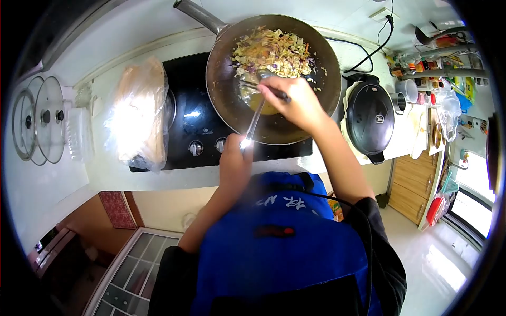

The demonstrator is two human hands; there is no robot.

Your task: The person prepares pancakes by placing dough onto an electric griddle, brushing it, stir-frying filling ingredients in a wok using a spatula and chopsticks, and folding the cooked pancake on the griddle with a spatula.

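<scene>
Gripping metal handle point(255, 120) in left hand point(235, 160), utensil point(250, 85) in right hand point(296, 101), we're ideally stirring gently inside the pan point(220, 84).

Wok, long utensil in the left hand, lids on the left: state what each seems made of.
Wok: probably metal; dull grey-brown finish, and its handle has a greyish sheen.
Utensil: likely polished steel, given its bright glints.
Lids: seemingly clear glass, as what lies behind shows through; their dark knobs are perhaps plastic.
</scene>
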